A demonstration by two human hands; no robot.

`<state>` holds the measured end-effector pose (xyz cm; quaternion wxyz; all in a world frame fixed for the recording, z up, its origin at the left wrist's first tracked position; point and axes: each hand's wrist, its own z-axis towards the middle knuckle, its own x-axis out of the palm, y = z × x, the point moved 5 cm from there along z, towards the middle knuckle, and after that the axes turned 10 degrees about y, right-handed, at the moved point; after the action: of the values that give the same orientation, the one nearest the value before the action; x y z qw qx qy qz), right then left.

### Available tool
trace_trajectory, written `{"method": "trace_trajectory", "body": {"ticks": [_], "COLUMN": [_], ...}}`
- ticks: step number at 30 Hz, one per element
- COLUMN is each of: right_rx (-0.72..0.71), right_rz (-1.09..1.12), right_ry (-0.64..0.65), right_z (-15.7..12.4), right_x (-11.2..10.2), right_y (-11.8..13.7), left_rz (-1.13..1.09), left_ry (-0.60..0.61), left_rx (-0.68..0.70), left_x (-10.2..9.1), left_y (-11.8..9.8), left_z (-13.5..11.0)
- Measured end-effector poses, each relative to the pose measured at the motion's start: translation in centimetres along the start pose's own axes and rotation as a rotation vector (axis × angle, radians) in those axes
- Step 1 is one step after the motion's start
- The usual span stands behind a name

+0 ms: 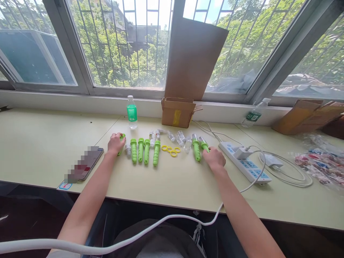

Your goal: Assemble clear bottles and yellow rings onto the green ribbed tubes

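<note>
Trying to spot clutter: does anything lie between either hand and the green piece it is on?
Nothing visible does. The left hand grips the leftmost green piece; the right hand covers the lower end of the rightmost green piece. The yellow rings and clear vials lie between the hands, clear of both.

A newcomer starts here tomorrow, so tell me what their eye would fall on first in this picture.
The row of bright green ridged tubes lying mid-table stands out first, with the left hand closed on the leftmost tube and the right hand on the rightmost tube. Next come the yellow rings among them and the green-labelled bottle standing behind.
</note>
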<state>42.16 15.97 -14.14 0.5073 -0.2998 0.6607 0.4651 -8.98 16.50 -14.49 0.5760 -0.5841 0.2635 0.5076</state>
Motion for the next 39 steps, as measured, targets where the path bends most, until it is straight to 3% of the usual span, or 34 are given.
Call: {"method": "trace_trajectory", "body": {"ticks": [10,15,18,21,26,30,34,39], "right_rx": [-0.036,-0.116,-0.264,-0.425,-0.605,-0.663,-0.663,-0.587], "right_rz": [0.037,0.138,0.211,0.241,0.222,0.228,0.231,0.198], "right_ry": [-0.142,-0.405,-0.626,-0.725,-0.721,-0.725,-0.687,-0.545], "right_z": [-0.2,-0.7,-1.8,-2.9,-4.1,-4.6,-4.8,-4.7], "right_x": [-0.3,-1.6,-2.4,-2.5,-2.1,-2.0,-1.9,-1.6], "right_y": [-0.1,0.0,0.8,1.7,3.0,3.5,3.7,3.9], "left_rz": [0.015,0.034,0.038,0.045,0.014,-0.046,-0.031,0.011], "left_ry": [-0.002,-0.007,-0.029,-0.064,-0.153,-0.219,-0.207,-0.154], "left_rx": [0.006,-0.005,0.011,0.046,0.108,0.097,-0.01,-0.091], "left_x": [-0.2,-0.4,-0.5,-0.7,-1.7,-2.5,-2.6,-2.4], "left_y": [-0.1,-0.2,-0.3,-0.6,-1.1,-1.2,-0.8,-0.3], "left_z": [-0.1,-0.3,-0.3,-0.4,-0.5,-0.8,-1.1,-1.1]}}
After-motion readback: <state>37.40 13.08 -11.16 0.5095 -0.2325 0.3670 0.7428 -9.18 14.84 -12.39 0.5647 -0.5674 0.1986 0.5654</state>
